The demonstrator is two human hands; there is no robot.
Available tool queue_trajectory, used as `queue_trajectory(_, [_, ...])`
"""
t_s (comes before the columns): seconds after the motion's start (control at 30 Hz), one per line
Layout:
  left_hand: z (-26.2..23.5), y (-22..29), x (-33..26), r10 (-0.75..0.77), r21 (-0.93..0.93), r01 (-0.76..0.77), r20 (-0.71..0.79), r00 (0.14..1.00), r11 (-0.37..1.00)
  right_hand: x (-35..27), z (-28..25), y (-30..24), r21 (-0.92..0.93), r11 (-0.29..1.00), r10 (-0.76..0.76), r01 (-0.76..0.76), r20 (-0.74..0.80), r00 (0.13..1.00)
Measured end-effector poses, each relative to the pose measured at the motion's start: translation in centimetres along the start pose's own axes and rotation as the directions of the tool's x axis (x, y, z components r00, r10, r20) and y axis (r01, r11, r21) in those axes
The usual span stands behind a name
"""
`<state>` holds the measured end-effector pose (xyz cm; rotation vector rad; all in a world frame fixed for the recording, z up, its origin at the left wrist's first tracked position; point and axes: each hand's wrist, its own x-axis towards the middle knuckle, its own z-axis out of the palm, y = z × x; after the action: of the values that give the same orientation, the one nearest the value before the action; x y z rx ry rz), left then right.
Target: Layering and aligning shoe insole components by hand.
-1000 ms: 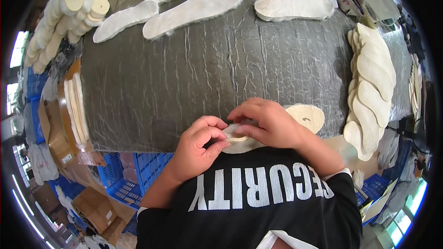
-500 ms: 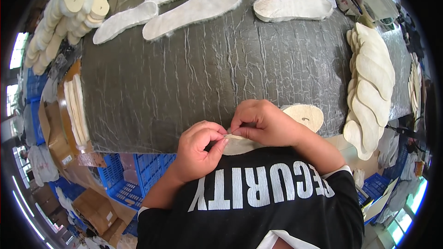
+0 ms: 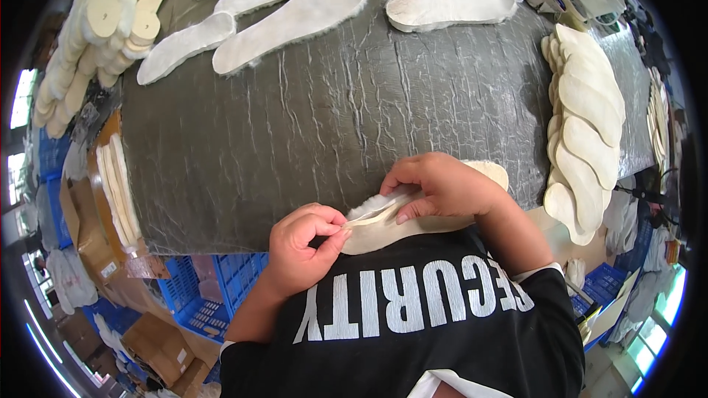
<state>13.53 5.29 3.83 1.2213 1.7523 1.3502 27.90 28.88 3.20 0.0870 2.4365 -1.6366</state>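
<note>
A cream, shoe-sole-shaped insole with a fuzzy white layer lies at the near edge of the wrinkled grey table cover. My left hand pinches the tip of the insole between thumb and fingers. My right hand presses down on the insole's middle, fingers over the fuzzy layer. The heel end pokes out past my right wrist.
Several fuzzy white insoles lie along the far edge. A fanned stack of cream insoles lies at the right, another pile at the far left. Upright insoles stand at the left edge. Blue crates and cardboard boxes sit below.
Both hands have slid slightly apart along the insole; my left hand moved toward me, pinching the tip, while my right stays pressed on the middle.
</note>
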Motion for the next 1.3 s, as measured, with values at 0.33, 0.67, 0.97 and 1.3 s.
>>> queue_trajectory(0.33, [-0.2,2.3,3.7,-0.011,0.241,-0.048,0.24,0.971,0.969,-0.5,1.1,-0.3,0.003,1.0,0.007,-0.007,-0.095,0.995])
queue_trajectory(0.67, [1.1,1.2,4.2,0.08,0.242,-0.149,0.274,0.958,0.959,-0.9,1.7,-0.4,-0.068,0.998,-0.028,0.018,-0.149,0.988])
queue_trajectory(0.97, [1.4,0.4,3.6,0.076,0.175,-0.11,0.192,0.978,0.978,-1.7,1.3,0.2,-0.237,0.97,-0.113,0.045,-0.282,0.953])
queue_trajectory(1.3, [1.4,0.7,3.0,-0.186,0.07,0.179,0.117,0.976,0.981,-4.7,-0.3,0.4,-0.356,0.915,0.004,-0.19,-0.462,0.887])
